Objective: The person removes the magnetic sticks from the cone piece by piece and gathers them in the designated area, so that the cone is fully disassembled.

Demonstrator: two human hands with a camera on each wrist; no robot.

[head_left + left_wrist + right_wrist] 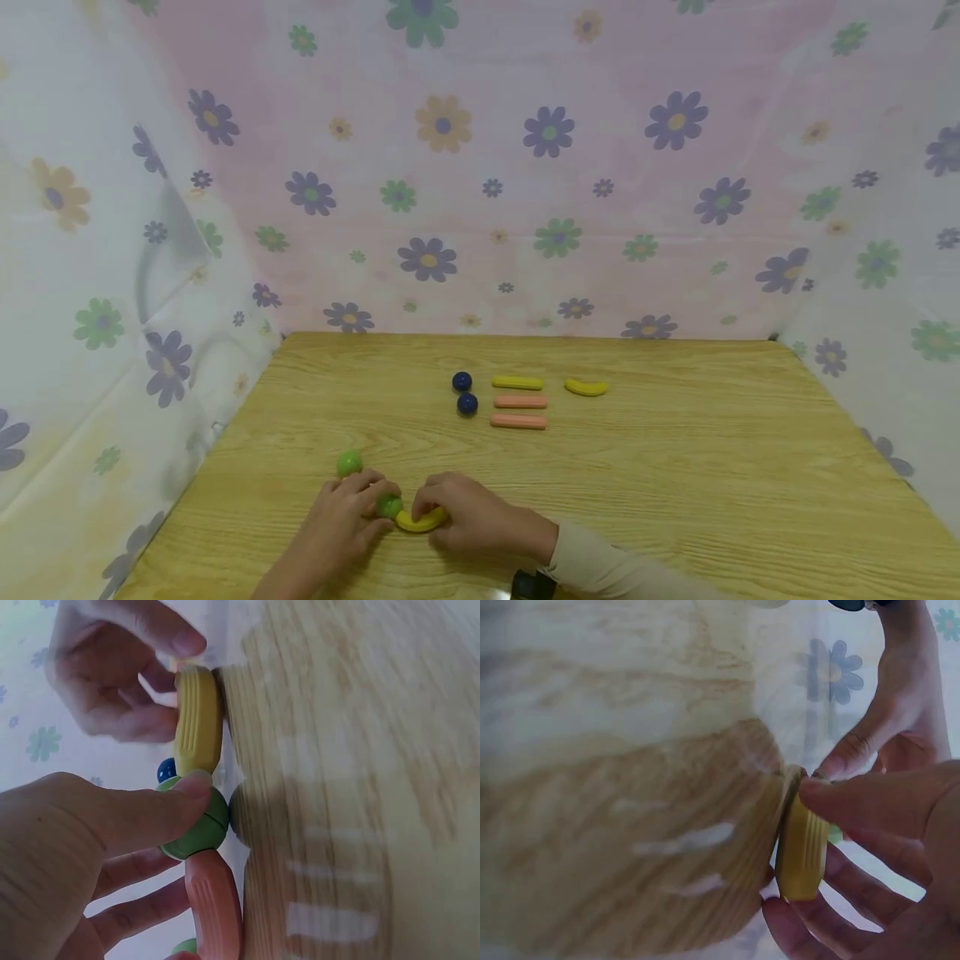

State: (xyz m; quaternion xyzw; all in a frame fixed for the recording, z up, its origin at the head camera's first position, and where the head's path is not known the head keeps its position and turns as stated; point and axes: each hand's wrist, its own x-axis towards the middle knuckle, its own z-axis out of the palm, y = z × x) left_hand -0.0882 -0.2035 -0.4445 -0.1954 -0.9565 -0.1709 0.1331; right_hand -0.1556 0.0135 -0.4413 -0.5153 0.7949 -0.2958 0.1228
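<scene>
My left hand [341, 517] pinches a green ball [196, 829] between thumb and fingers, low over the wooden table. From one side of this ball runs a salmon-pink stick [214, 900], mostly hidden under the hand in the head view. A second green ball [349, 463] lies beyond the left fingertips. On the ball's other side, a curved yellow stick [420, 522] meets it end to end. My right hand [480, 517] holds that stick with thumb and fingers around it, as the right wrist view shows.
Farther back on the table [675, 467] lie a blue ball [462, 382], another blue ball [467, 404], a straight yellow stick [517, 382], two salmon-pink sticks [521, 402] and another curved yellow stick [587, 387]. Flowered sheeting [510, 158] encloses the table's back and sides.
</scene>
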